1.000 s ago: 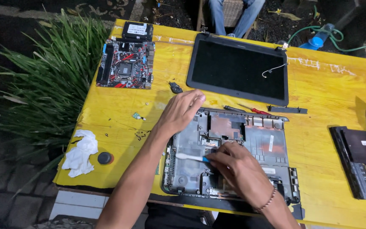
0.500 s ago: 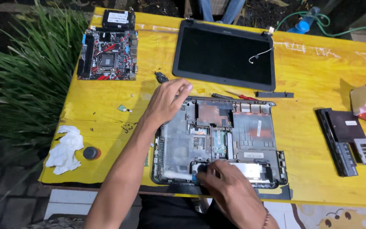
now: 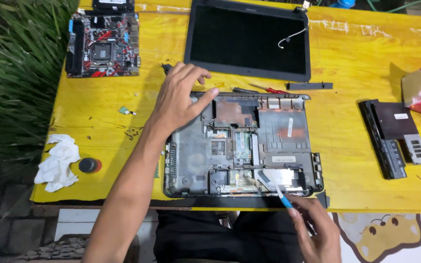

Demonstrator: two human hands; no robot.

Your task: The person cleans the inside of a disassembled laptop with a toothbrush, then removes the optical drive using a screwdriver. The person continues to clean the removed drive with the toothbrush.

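Laptop base [image 3: 242, 143] | left hand [image 3: 179, 100] flat on its corner, fingers spread, holding nothing | right hand [image 3: 315, 229] pinching brush [image 3: 274, 187]

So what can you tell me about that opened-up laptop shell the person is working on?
The laptop base is a dark grey plastic shell lying flat near the front edge of the yellow table, its inside exposed. It shows compartments, a coppery plate near the back, small green boards and a silvery patch at the front. The left hand rests on its back left corner. The right hand holds a small blue-handled brush whose tip reaches into the front right part.
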